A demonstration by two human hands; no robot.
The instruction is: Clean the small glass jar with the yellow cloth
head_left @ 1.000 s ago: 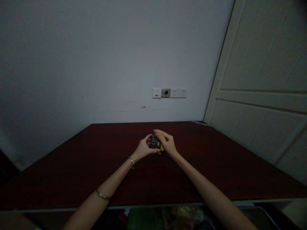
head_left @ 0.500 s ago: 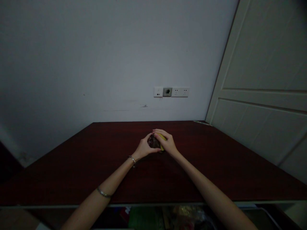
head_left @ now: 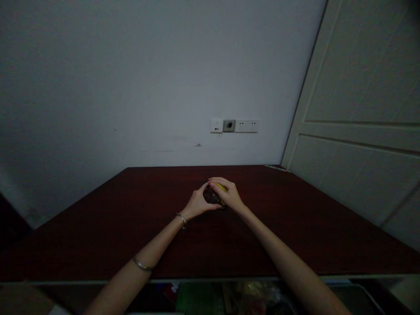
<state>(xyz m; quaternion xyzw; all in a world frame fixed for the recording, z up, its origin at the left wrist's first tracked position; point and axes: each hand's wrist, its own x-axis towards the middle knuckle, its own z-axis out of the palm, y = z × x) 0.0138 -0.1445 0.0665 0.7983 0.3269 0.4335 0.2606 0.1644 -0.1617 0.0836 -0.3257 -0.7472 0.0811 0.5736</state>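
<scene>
A small, dark, shiny, jar-like thing (head_left: 210, 197) with a yellow end (head_left: 220, 187) is between my hands, over the middle of the table. My left hand (head_left: 197, 203) curves around its dark side, thumb along the near edge and fingers at the far edge. From the right, my right hand (head_left: 231, 195) is wrapped over the yellow end, which partly shows between thumb and fingers. My fingers hide much of the thing, so its exact kind is unclear.
The dark red tabletop (head_left: 138, 197) meets a pale wall with a row of sockets (head_left: 234, 126). A light panelled door (head_left: 357, 144) stands at the right. Below the near edge is an open space with a green item (head_left: 198, 299) and crumpled clear plastic (head_left: 259, 295).
The jar-like thing has turned slightly in my hands, and less of its yellow end shows near my right thumb. Both hands have stayed almost in place.
</scene>
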